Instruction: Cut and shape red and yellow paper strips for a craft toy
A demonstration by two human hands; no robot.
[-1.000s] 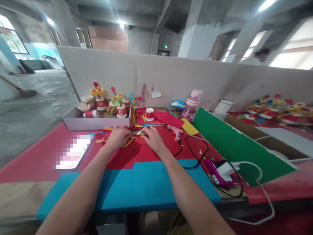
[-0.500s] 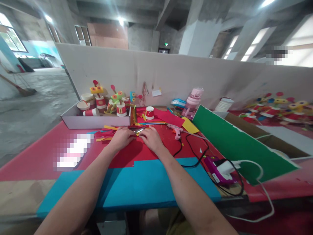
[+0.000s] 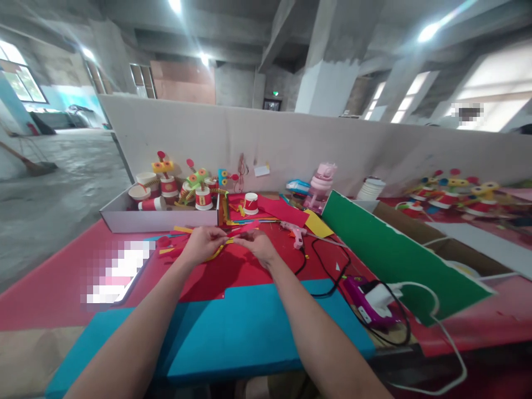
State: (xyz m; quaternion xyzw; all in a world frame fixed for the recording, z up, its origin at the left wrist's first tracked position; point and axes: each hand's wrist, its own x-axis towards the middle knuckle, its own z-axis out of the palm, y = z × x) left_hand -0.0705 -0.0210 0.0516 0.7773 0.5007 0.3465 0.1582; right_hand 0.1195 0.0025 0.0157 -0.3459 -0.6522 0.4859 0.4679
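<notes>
In the head view, the left hand [image 3: 203, 244] and the right hand [image 3: 258, 247] are holding the red strip [image 3: 247, 227] in narrow, pinching fingers, between both hands. For good handling, I think the fingers should be pressing lightly and evenly, not creasing it, while the yellow strip [image 3: 218, 252] is lying just below them, the glue gun [image 3: 296, 233] to their right

Pale partition [image 3: 282, 136] stands behind tabletop [image 3: 58, 266]; pink bottle [image 3: 322, 183] upright before it; white plug [image 3: 379, 296] in purple power strip [image 3: 376, 318]; broom [image 3: 37, 167] far left, head on floor [image 3: 81, 152]
</notes>
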